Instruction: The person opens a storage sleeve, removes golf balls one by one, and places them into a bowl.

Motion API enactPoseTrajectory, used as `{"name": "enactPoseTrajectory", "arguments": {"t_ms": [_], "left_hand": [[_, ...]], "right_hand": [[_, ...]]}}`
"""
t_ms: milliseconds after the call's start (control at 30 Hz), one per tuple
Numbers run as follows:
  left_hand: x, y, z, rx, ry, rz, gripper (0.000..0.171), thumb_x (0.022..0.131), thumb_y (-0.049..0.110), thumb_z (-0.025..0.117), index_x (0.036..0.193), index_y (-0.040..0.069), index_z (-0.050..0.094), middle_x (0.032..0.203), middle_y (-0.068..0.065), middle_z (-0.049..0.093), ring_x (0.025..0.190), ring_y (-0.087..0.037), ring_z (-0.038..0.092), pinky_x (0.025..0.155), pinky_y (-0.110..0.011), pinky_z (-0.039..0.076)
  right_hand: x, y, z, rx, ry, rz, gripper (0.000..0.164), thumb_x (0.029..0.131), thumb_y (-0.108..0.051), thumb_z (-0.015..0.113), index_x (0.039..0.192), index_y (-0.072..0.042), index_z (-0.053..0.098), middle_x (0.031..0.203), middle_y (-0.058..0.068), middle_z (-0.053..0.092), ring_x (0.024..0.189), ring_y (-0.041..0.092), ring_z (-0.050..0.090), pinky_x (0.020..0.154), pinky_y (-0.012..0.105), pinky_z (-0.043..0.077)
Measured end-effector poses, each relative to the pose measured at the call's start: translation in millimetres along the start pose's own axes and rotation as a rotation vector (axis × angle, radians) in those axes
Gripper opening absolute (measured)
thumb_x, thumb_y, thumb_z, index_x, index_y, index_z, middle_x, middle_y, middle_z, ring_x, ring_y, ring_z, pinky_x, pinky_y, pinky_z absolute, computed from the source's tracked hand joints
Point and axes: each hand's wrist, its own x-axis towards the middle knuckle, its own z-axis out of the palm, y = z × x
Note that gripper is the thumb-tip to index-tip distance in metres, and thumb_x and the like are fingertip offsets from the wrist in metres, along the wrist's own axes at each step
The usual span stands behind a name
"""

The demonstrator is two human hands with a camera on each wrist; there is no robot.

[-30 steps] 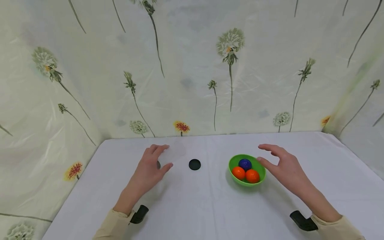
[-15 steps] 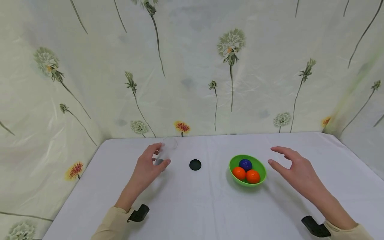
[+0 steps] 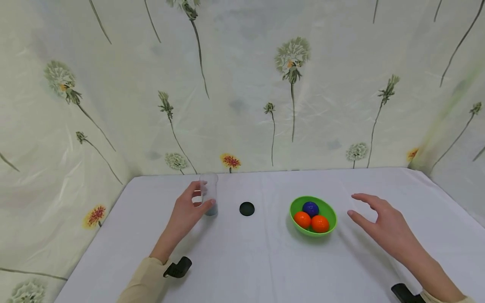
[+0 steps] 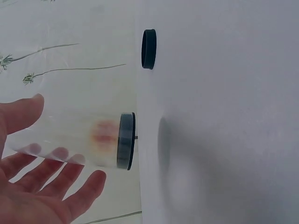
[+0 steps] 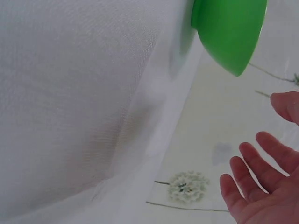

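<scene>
My left hand (image 3: 185, 212) holds a clear cylindrical container (image 3: 209, 189), thumb on the near side and fingers on the far side. It stands upright, its dark grey base (image 4: 125, 141) close over the table and a shadow beside it in the left wrist view. A round black lid (image 3: 247, 208) lies on the table just right of it. Farther right is a green bowl (image 3: 295, 225) with two orange balls (image 3: 320, 224) and a dark blue ball (image 3: 310, 208) inside. To the right of the bowl my right hand (image 3: 388, 225) hovers with relaxed, parted fingers, holding nothing.
A white cloth covers the table (image 3: 242, 261). Behind it and at both sides hangs a pale curtain (image 3: 242, 105) printed with dandelions. Black straps with mounts (image 3: 178, 267) sit at both wrists.
The clear container has swung from tilted to upright in my left hand. My right hand has moved right and toward me, away from the bowl. The bowl, balls and lid stay put.
</scene>
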Motion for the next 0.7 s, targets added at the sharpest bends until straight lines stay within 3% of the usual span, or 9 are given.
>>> {"name": "enactPoseTrajectory", "arguments": {"t_ms": [367,700], "left_hand": [[8.7,-4.4,8.8,-0.028,-0.023,-0.015,0.050,0.089,0.017,0.075,0.133,0.009,0.052,0.123,-0.010,0.059,0.118,-0.025,0.057,0.088,-0.040,0.052],[13.6,-11.1,12.9,-0.001,-0.044,-0.067,0.052,0.090,0.023,0.073,0.135,0.008,0.049,0.128,-0.010,0.058,0.119,-0.026,0.056,0.080,-0.041,0.055]], "right_hand": [[-6,6,5,-0.039,-0.068,0.076,0.061,0.093,-0.042,0.067,0.137,-0.004,0.050,0.135,0.028,0.048,0.121,0.048,0.042,0.088,0.069,0.038],[-8,8,6,-0.032,-0.068,0.087,0.060,0.095,-0.042,0.064,0.138,-0.003,0.050,0.136,0.029,0.047,0.117,0.048,0.044,0.085,0.068,0.041]]}}
